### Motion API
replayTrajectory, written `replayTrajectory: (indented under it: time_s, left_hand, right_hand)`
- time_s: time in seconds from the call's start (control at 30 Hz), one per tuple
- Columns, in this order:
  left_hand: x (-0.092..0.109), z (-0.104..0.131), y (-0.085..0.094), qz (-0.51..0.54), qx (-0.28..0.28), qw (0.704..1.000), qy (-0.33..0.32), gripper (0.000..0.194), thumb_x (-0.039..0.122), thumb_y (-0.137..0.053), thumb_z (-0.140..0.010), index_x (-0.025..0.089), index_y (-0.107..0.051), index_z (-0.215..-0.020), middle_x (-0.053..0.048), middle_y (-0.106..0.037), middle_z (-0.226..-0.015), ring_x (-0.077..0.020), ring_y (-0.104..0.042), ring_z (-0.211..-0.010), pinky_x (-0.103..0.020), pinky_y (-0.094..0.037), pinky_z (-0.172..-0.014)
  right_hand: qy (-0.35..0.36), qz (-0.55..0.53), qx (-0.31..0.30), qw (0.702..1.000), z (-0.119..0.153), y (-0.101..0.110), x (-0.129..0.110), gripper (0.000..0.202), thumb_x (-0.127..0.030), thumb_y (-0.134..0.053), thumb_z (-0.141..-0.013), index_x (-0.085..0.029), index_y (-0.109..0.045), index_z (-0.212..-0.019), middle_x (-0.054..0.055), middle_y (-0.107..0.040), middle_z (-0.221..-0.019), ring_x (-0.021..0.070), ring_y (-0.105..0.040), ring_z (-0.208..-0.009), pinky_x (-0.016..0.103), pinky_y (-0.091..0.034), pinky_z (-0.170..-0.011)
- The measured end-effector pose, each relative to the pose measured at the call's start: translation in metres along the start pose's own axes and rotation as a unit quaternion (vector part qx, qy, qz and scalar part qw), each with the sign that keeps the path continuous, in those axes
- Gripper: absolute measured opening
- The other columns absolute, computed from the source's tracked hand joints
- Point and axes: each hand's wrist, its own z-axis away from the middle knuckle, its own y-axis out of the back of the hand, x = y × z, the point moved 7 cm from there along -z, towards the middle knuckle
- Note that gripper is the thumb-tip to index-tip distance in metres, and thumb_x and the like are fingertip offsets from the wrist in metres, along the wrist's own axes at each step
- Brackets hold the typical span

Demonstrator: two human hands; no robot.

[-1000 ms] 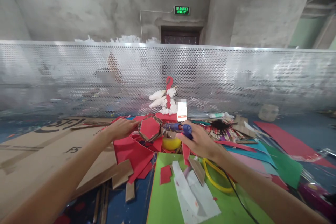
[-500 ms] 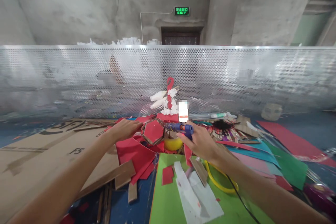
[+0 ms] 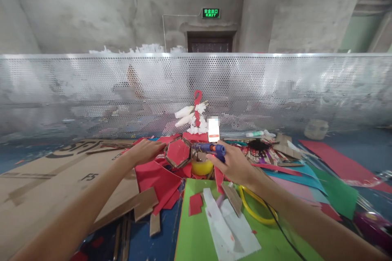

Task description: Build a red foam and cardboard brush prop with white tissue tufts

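My left hand [image 3: 148, 150] holds a red hexagonal piece [image 3: 178, 152] with a brown rim by its left edge. My right hand [image 3: 231, 162] is wrapped round a blue glue gun [image 3: 216, 149], whose nozzle points left at the hexagon's right edge. A black cord trails from beneath my right forearm over the green sheet [image 3: 191, 236]. Below the nozzle a yellow round object [image 3: 202, 167] is partly covered by my right hand. Red sheets [image 3: 156, 181] lie under the hexagon.
A red and white bird-like figure [image 3: 197, 116] and a lit phone [image 3: 213, 129] stand before the perforated metal panel [image 3: 260, 89]. Cardboard [image 3: 61, 183] lies left. A yellow ring [image 3: 255, 212], coloured sheets [image 3: 333, 191] and a purple object [image 3: 372, 228] are at the right.
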Motion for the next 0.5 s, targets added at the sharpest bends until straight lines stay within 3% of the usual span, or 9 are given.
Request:
replayTrajectory:
  time_s: [0.17, 0.33, 0.5]
  left_hand:
    - [0.001, 0.0, 0.001, 0.007, 0.007, 1.0, -0.009, 0.022, 0.023, -0.039, -0.1, 0.023, -0.061, -0.101, -0.008, -0.073, -0.104, -0.025, -0.071, -0.092, -0.031, -0.047, -0.068]
    - [0.0, 0.0, 0.0, 0.005, 0.008, 1.0, -0.011, 0.022, 0.022, -0.039, -0.099, 0.023, -0.061, -0.102, -0.008, -0.073, -0.106, -0.0258, -0.071, -0.093, -0.032, -0.048, -0.07]
    - [-0.001, 0.0, -0.001, 0.008, 0.003, 1.0, -0.005, 0.02, 0.022, -0.041, -0.098, 0.024, -0.061, -0.102, -0.008, -0.073, -0.106, -0.0253, -0.071, -0.094, -0.031, -0.048, -0.071]
  right_hand:
    - [0.031, -0.03, -0.004, 0.999, 0.001, 0.001, -0.007, 0.02, -0.039, -0.053, -0.097, -0.022, -0.054, -0.088, 0.001, -0.061, -0.089, 0.0154, -0.057, -0.074, 0.026, -0.038, -0.067]
    - [0.031, -0.005, 0.006, 0.999, 0.002, -0.003, -0.003, 0.023, -0.043, -0.054, -0.097, -0.022, -0.053, -0.087, 0.001, -0.061, -0.086, 0.0162, -0.057, -0.073, 0.027, -0.036, -0.065]
    - [0.057, 0.035, -0.018, 0.998, 0.004, -0.009, -0.007, 0.026, -0.044, -0.054, -0.096, -0.021, -0.054, -0.086, 0.0, -0.059, -0.08, 0.0137, -0.051, -0.062, 0.028, -0.031, -0.058]
